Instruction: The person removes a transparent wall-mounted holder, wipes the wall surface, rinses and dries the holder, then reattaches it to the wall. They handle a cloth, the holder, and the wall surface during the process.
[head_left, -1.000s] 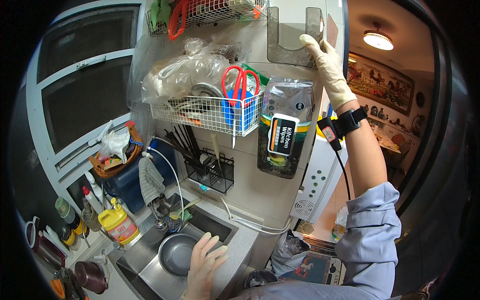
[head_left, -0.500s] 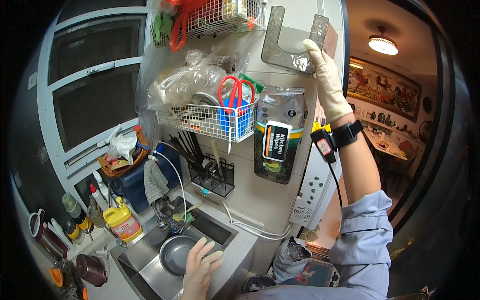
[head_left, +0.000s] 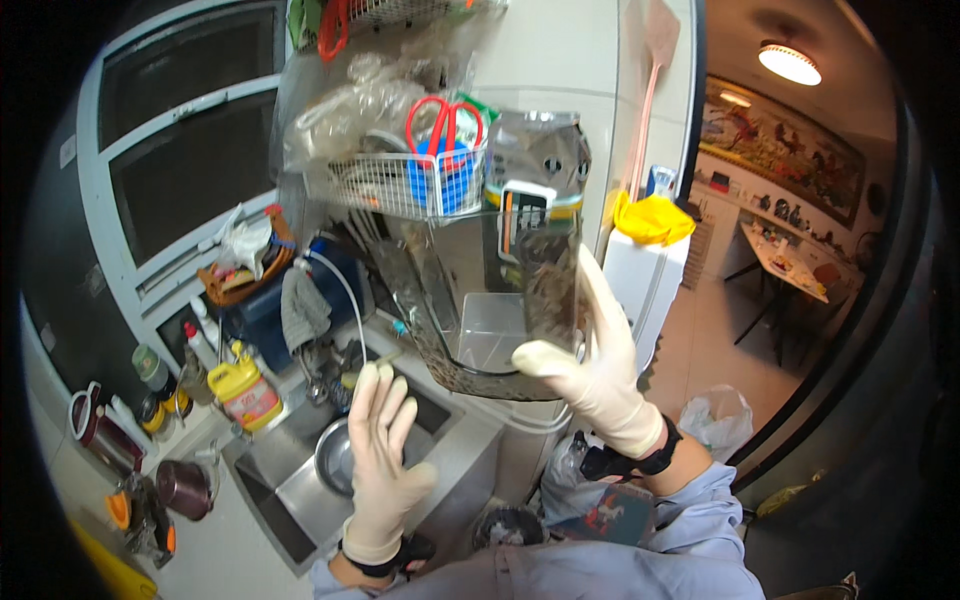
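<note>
My gloved right hand [head_left: 602, 388] grips the right side of a smoky, see-through plastic holder [head_left: 550, 295]. The holder has a cut-out front and hangs in the air ahead of me, in front of the wall. Its thumb lies across the near lower part, while the other fingers reach up along the outer side. My gloved left hand [head_left: 385, 465] is raised over the sink's near side, fingers stretched and nothing in it. That hand is apart from the holder. Below and beside it, a round grey pan [head_left: 333, 458] sits in the steel sink [head_left: 275, 470], partly hidden by the hand.
On the wall hangs a white wire basket [head_left: 375, 190] with red-handled scissors [head_left: 432, 125] and plastic bags. A wipes pack [head_left: 540, 155] is beside it. Left of the sink stand a yellow jug [head_left: 245, 390] and a dark red pot [head_left: 185, 487]. A yellow cloth [head_left: 652, 220] lies on a white unit.
My right hand has brought the holder down from high on the wall to in front of me. My left hand has risen, its fingers now straighter. The view has shifted too.
</note>
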